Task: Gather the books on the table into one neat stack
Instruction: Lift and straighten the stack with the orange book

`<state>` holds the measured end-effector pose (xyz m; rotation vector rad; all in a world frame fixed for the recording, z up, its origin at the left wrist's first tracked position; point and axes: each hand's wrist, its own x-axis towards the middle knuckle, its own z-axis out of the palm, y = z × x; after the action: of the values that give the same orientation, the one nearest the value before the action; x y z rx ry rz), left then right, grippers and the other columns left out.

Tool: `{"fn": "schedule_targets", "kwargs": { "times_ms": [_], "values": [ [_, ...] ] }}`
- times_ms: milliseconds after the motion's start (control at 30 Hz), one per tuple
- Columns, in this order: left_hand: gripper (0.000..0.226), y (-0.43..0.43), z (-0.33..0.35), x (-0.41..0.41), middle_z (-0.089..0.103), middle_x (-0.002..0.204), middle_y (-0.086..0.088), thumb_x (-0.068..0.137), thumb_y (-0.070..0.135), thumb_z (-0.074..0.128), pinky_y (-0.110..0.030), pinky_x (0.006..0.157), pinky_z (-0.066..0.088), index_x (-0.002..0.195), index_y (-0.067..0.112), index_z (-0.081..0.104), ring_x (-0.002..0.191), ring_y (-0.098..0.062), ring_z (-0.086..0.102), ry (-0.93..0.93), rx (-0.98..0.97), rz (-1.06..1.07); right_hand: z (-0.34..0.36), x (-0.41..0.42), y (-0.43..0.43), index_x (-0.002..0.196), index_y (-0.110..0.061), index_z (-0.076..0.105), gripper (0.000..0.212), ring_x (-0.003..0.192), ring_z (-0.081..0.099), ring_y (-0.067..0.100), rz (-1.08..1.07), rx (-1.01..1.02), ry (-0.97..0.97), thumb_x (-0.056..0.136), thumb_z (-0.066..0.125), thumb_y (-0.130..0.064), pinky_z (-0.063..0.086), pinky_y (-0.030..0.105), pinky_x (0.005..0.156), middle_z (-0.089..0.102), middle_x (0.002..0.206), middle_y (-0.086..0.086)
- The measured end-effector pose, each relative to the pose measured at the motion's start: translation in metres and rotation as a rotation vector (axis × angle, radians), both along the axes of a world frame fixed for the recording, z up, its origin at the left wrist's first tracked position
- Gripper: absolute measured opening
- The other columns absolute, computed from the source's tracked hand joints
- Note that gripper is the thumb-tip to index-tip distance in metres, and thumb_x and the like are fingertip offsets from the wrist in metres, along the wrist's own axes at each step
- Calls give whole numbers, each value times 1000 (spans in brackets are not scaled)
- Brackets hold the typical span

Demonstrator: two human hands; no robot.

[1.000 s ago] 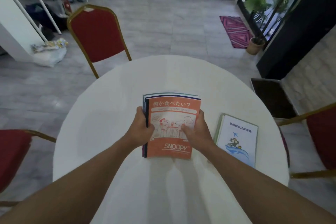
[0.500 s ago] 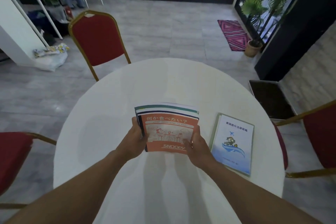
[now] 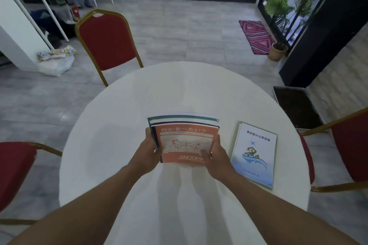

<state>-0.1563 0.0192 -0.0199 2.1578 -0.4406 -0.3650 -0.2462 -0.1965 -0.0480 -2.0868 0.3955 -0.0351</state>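
Note:
A stack of books topped by an orange Snoopy book sits in the middle of the round white table. Its far edges fan out, showing teal, white and dark blue covers under the orange one. My left hand grips the stack's left edge and my right hand grips its right edge, thumb on the orange cover. The stack looks tilted up toward me. A separate white and blue book lies flat on the table just right of my right hand.
A red chair with a gold frame stands beyond the table's far left. Red chairs also flank the table at the left and the right. A dark planter box sits on the floor at right.
Both hands have slid toward the near end of the stack and tilted it up, so the lower books' far edges now fan out more. The white and blue book has not moved.

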Motion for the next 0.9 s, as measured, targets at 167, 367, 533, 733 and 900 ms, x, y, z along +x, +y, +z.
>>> {"fn": "schedule_targets", "kwargs": {
  "times_ms": [167, 367, 533, 733, 900],
  "values": [
    [44, 0, 0, 1, 55, 121, 6, 97, 4, 48, -19, 75, 56, 119, 34, 25, 104, -13, 60, -14, 23, -14, 1, -1, -1, 119, -31, 28, 38, 105, 59, 15, 4, 7, 10, 98, 49, -8, 44, 14, 79, 58, 119, -5],
    [43, -3, 5, 1, 53, 117, 10, 97, 4, 48, -18, 71, 55, 121, 30, 24, 102, -11, 58, 28, 0, -14, 2, 1, -3, 119, -30, 28, 38, 104, 58, 14, 12, -10, 10, 97, 50, -8, 47, 21, 84, 58, 123, -3],
    [49, -2, 3, 2, 56, 120, 10, 95, 5, 52, -31, 86, 58, 121, 35, 24, 108, -17, 59, 63, 9, 1, -2, -1, -3, 119, -30, 28, 38, 107, 59, 15, -2, -19, 17, 97, 51, -8, 51, 25, 87, 58, 123, -3],
    [52, -5, 6, 5, 56, 119, 7, 94, 2, 54, -37, 89, 57, 121, 36, 26, 107, -20, 59, 94, -13, 14, 0, 3, -8, 120, -31, 30, 38, 103, 60, 12, 8, -12, 21, 97, 51, -9, 54, 29, 89, 60, 122, -4],
    [47, -3, 0, 4, 56, 117, 11, 96, 4, 53, -32, 86, 57, 120, 36, 27, 105, -17, 59, 82, 0, 27, -4, -1, -8, 120, -30, 31, 35, 107, 62, 15, 0, -28, 19, 98, 52, -13, 56, 34, 91, 60, 123, -3]
  ]
}}
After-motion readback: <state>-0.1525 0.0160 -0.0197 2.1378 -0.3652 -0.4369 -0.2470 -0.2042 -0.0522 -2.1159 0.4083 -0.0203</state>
